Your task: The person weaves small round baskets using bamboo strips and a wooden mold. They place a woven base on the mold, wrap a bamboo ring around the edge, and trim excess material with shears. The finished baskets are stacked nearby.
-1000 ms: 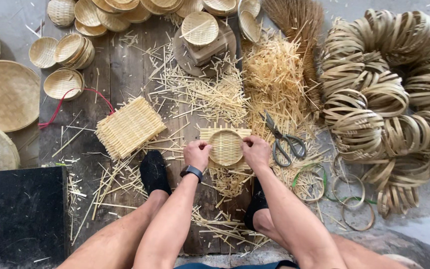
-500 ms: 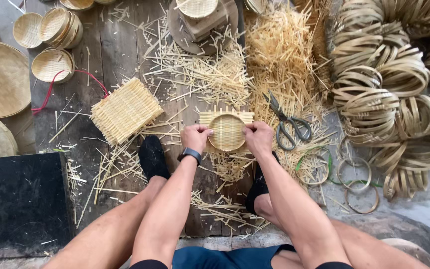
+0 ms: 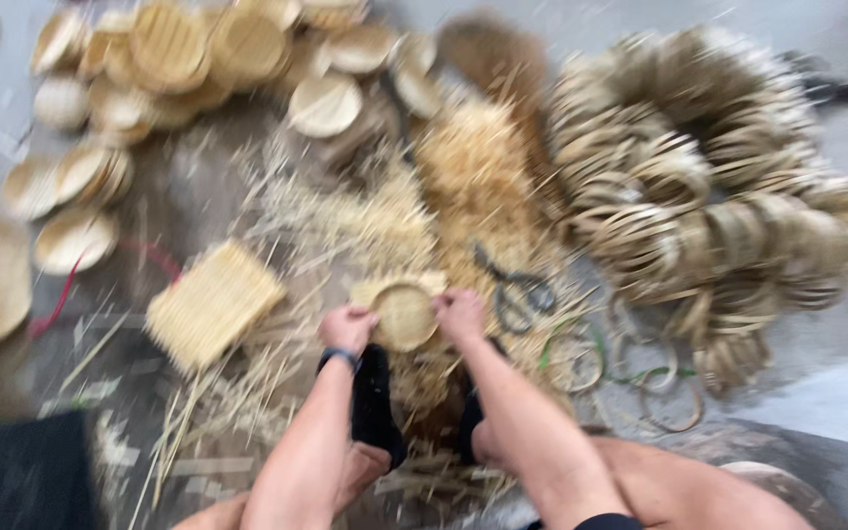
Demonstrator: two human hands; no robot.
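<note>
A small round woven bamboo basket with a square mat of pale strips under it [image 3: 403, 314] is gripped from both sides. The left hand [image 3: 347, 328] is closed on its left edge and the right hand [image 3: 460, 312] on its right edge, fingers curled over the rim; the frame is blurred by motion, so the single fingers cannot be told apart. A dark band is worn on the left wrist [image 3: 340, 357]. The piece is held low over the floor, just in front of the person's dark-socked feet [image 3: 375, 407], above a litter of loose pale bamboo splints [image 3: 345, 221].

As to progress, it is judged that the piece in hand is only partly finished: a round rim is seen seated on the woven square, but the corners of the mat are left sticking out beyond the ring, untrimmed. A pair of dark-handled scissors [image 3: 514, 292] lies just right of the right hand, untouched. A flat square woven bamboo mat [image 3: 212, 304] lies to the left, with no rim fitted.

Farther out, many shallow round bamboo baskets [image 3: 198, 49] are stacked at the upper left, which look complete. At the right a large heap of coiled bamboo hoops [image 3: 718, 196] is piled, and a few thin loose rings [image 3: 640, 383] lie near the right knee. Much raw material is therefore taken to be left unused.
</note>
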